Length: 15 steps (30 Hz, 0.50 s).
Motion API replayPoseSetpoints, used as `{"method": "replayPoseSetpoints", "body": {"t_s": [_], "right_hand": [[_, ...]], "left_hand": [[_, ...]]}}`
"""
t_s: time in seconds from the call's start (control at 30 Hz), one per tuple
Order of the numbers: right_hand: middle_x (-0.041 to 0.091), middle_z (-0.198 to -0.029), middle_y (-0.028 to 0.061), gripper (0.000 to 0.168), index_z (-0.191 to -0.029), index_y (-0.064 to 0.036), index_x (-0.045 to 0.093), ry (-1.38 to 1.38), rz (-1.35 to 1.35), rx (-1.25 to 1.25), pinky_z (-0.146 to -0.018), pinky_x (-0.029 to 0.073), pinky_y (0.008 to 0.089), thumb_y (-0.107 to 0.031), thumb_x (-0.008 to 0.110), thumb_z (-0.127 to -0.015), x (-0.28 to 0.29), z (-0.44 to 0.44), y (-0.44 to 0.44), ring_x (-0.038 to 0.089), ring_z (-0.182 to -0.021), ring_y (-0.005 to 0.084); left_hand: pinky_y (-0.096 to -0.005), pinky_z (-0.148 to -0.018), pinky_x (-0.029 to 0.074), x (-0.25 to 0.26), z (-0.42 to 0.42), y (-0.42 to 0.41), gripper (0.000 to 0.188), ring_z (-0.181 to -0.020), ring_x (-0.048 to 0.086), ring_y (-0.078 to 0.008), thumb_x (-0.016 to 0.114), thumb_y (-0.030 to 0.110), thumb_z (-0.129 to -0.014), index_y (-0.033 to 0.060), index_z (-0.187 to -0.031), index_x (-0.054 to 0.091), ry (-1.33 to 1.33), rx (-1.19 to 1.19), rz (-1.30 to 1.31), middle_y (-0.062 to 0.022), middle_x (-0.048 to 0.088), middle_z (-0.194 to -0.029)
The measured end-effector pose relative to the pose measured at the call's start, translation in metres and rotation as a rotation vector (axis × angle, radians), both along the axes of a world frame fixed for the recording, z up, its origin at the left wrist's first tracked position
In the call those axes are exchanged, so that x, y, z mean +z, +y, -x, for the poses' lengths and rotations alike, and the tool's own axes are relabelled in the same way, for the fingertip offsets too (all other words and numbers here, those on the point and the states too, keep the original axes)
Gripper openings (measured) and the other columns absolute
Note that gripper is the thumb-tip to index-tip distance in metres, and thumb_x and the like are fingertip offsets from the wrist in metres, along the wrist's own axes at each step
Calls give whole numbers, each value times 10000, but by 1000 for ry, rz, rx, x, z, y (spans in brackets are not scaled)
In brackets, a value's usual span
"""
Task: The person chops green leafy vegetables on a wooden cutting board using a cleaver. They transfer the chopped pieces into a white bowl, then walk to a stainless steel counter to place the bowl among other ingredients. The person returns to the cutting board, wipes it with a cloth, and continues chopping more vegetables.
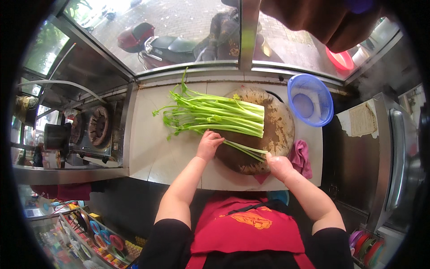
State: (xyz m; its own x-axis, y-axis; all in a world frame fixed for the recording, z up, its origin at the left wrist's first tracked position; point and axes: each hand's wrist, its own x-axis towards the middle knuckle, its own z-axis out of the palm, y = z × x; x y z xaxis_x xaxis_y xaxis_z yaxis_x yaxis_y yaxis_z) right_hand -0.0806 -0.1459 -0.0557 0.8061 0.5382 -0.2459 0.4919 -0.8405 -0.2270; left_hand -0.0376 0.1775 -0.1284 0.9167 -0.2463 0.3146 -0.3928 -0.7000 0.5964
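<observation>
A few thin green celery stalks [247, 149] stretch between my hands over the near part of a round wooden chopping block [280, 134]. My left hand [210, 144] pinches their left end, and my right hand [278, 164] has hold of the right end at the block's near right edge. Just beyond my hands lies a large bunch of celery [218, 114], its cut ends lined up on the block and its leafy tops reaching left over the tiled counter [144, 134]. A pink cloth [301, 158] lies to the right of the block, close to my right hand.
A blue plastic basket [310, 100] stands at the counter's back right. Window frames [248, 40] border the far side. To the left, beyond a metal ledge [126, 134], is a gas stove [99, 126]. A metal cabinet [379, 134] stands to the right.
</observation>
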Motion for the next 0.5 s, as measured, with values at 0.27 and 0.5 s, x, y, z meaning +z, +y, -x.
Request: {"method": "replayPoseSetpoints", "body": {"t_s": [0.27,0.5], "right_hand": [[625,-631,124,63,-868,-33,491,13,6,-51,-535,509,421,-58,491,-810,57,25,-48,647,-606,299],[635,-641,112,73,-867,-56,495,-158,67,-19,-523,508,379,-55,506,-795,34,14,-31,653,-601,269]], "left_hand": [[-377,-880,470,37,-4,26,163,-986,559,-258,708,124,-737,112,-900,707,-44,-135,-175,-36,627,-971],[-373,-881,444,44,-40,7,231,-1021,535,-258,716,141,-722,124,-946,659,-42,148,-328,-32,621,-991]]}}
